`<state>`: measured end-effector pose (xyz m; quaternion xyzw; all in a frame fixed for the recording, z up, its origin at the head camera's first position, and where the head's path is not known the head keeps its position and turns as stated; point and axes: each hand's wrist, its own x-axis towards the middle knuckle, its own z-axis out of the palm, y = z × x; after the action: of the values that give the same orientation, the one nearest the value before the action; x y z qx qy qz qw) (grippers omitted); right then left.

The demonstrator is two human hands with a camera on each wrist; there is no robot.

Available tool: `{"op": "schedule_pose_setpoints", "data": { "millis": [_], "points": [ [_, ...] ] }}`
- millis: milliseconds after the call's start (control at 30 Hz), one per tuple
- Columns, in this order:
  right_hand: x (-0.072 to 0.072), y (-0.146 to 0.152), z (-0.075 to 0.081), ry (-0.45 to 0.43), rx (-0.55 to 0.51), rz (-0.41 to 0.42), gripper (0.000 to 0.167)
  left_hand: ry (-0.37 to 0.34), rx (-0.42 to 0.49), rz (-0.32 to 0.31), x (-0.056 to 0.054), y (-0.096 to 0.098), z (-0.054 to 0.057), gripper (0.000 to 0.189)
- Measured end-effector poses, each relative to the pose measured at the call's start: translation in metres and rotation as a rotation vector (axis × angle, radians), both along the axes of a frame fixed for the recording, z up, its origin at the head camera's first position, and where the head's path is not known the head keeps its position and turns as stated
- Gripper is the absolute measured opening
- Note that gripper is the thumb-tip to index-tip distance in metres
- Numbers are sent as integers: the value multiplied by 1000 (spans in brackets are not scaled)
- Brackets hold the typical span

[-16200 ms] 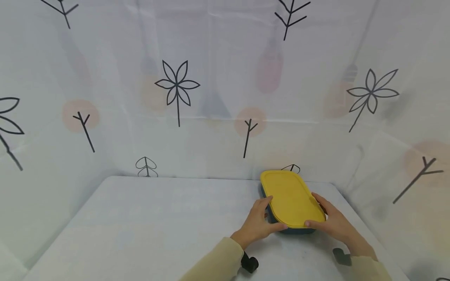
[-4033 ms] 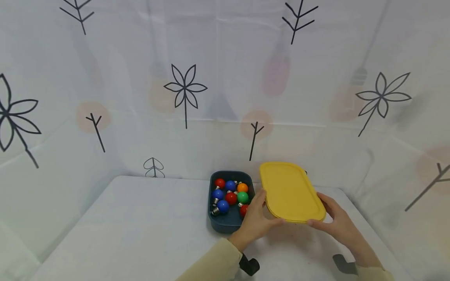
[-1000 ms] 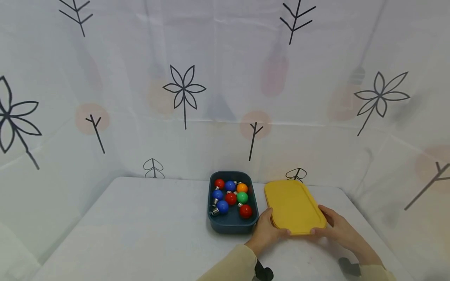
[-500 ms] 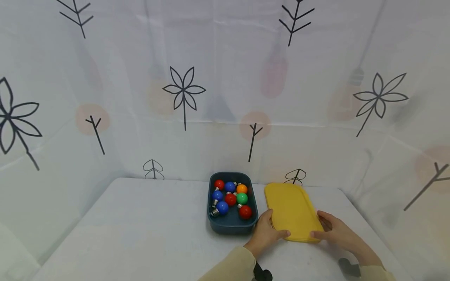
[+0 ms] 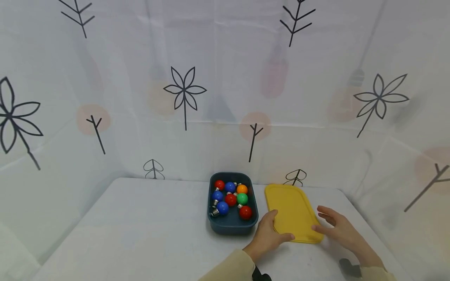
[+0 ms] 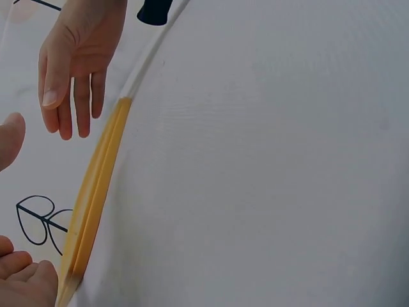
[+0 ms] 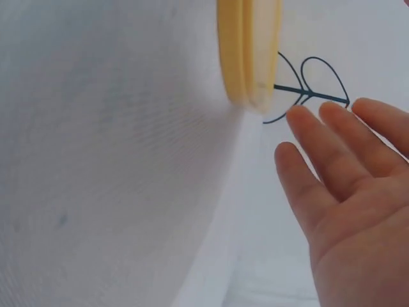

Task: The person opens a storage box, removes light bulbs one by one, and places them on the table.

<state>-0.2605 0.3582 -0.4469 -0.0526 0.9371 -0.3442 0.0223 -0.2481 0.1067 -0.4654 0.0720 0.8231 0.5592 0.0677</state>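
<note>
A yellow lid (image 5: 293, 212) lies flat on the table, right of an open dark blue container (image 5: 232, 230). In the container sit several round light bulbs (image 5: 230, 200), red, blue, orange and green, with metal screw bases. My left hand (image 5: 267, 236) is at the lid's near left edge, thumb and fingers spread; whether it touches is unclear. My right hand (image 5: 337, 230) is beside the lid's right edge, fingers loosely extended, holding nothing. The left wrist view shows the lid's edge (image 6: 96, 192) side-on, with loose fingers (image 6: 29, 281) near it.
The white-covered table (image 5: 147, 230) extends to the left of the container. Behind it hangs a pale curtain (image 5: 211, 148) with plant drawings, which also encloses both sides.
First the lid covered the container at the right; later the container stood further left with the lid lifted off. The lid has since come down onto the table, and both hands have loosened from it.
</note>
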Motion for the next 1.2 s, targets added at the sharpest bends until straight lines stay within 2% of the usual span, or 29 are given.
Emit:
{"op": "schedule_pose_setpoints", "data": {
  "millis": [133, 300, 567, 733, 1000, 1200],
  "points": [
    [2, -2, 1, 97, -33, 6, 83, -6, 11, -11, 5, -3, 7, 75],
    [4, -7, 5, 185, -34, 12, 79, 8, 36, -67, 13, -11, 18, 70],
    [8, -20, 8, 273, -13, 11, 73, 94, 86, -178, 17, -31, 29, 66],
    [10, -31, 10, 348, -26, 31, 66, 120, 90, -209, 18, -47, 36, 65],
    [14, -53, 12, 338, -44, 59, 60, 229, 61, -235, 18, -78, 44, 64],
    [12, -70, 10, 361, -57, 104, 59, 287, 16, -213, 12, -104, 47, 66]
  ]
}}
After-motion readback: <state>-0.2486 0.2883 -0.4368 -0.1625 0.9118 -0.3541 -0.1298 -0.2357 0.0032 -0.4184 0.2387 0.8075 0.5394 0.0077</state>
